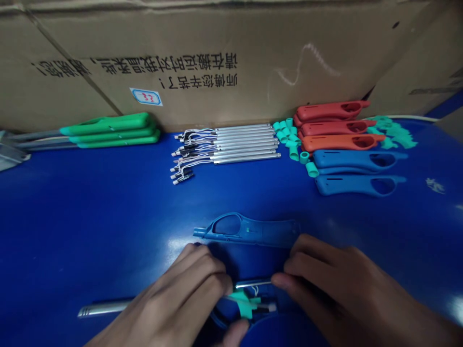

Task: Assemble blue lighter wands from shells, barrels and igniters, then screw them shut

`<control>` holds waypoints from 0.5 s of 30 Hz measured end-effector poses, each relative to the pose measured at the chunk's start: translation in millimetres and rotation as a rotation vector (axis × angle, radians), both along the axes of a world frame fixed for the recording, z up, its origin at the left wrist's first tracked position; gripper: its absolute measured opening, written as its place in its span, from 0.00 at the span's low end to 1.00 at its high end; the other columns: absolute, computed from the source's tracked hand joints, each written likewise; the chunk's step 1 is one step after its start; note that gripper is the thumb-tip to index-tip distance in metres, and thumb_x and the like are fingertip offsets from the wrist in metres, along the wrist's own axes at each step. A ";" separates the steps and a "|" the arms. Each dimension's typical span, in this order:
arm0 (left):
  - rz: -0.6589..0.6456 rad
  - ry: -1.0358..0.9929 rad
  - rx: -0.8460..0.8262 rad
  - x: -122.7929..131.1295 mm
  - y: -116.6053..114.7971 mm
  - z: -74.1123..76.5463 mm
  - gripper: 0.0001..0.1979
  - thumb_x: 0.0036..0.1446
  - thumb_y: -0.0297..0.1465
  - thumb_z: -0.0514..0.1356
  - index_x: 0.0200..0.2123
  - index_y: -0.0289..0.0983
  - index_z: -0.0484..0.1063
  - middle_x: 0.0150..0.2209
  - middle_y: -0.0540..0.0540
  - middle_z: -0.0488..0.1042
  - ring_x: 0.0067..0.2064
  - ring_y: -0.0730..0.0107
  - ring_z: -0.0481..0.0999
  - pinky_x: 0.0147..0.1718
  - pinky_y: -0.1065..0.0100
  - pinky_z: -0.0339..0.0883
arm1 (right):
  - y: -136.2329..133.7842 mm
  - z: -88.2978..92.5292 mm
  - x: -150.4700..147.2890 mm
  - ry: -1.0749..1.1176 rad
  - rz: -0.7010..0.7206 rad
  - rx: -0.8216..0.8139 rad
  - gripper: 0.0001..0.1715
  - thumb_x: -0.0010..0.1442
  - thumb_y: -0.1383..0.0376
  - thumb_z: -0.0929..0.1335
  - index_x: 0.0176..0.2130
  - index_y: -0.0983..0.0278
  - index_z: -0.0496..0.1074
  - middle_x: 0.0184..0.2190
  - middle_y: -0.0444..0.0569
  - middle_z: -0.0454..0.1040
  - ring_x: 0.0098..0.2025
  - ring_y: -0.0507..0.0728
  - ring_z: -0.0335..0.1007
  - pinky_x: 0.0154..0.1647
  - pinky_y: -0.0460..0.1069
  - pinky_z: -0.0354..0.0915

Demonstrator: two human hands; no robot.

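My left hand (181,294) is closed over a blue lighter casing (219,318), mostly hidden under my fingers and close to the table. A silver metal tube (104,308) sticks out leftward from beneath that hand. By its thumb lie a teal sleeve piece (244,303), a thin white wire and a small black part with a pale tip (267,308). My right hand (325,274) pinches the right end of a thin silver rod (253,284), whose left end reaches my left fingers. Just beyond both hands rests another blue casing half (260,231), hollow side up.
Silver tubes with white wires (246,142) are lined up at the back. Teal sleeves (291,140), red casings (329,112), blue casings (358,185) and teal scraps (394,132) lie back right. Green lighters (112,130) are stacked back left, before a cardboard wall (202,29).
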State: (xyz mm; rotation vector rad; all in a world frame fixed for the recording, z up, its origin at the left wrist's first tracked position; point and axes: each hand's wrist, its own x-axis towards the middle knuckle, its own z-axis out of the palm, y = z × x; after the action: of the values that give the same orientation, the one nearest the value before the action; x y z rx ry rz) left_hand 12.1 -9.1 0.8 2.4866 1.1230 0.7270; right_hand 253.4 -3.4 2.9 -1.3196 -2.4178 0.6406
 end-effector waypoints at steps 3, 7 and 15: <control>-0.016 -0.006 -0.016 -0.8 0.8 0.4 0.06 0.57 0.29 0.61 0.39 0.39 0.72 0.35 0.48 0.76 0.40 0.64 0.78 0.50 0.56 0.74 | -0.4 -1.2 -0.2 -0.022 -0.001 0.021 0.15 0.68 0.62 0.62 0.30 0.61 0.70 0.27 0.42 0.70 0.23 0.48 0.67 0.23 0.45 0.61; -0.002 -0.009 0.005 -0.8 -0.1 -1.4 0.07 0.57 0.30 0.61 0.40 0.39 0.72 0.36 0.46 0.76 0.40 0.63 0.78 0.49 0.56 0.75 | -0.9 -0.9 -0.8 -0.031 0.012 0.056 0.16 0.68 0.61 0.62 0.30 0.61 0.70 0.27 0.42 0.70 0.23 0.48 0.66 0.21 0.45 0.60; -0.011 -0.020 -0.020 0.1 3.3 2.7 0.08 0.56 0.30 0.60 0.41 0.40 0.71 0.36 0.48 0.77 0.40 0.65 0.78 0.51 0.57 0.74 | 0.6 2.7 -2.2 -0.070 0.084 0.151 0.17 0.70 0.64 0.60 0.30 0.61 0.69 0.26 0.43 0.69 0.22 0.49 0.65 0.19 0.46 0.57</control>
State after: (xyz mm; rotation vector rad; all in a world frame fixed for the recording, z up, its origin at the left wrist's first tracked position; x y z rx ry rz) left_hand 12.2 -5.8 3.5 2.4616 1.1033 0.7333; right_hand 251.3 -2.8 5.6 -1.2042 -2.5336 0.4286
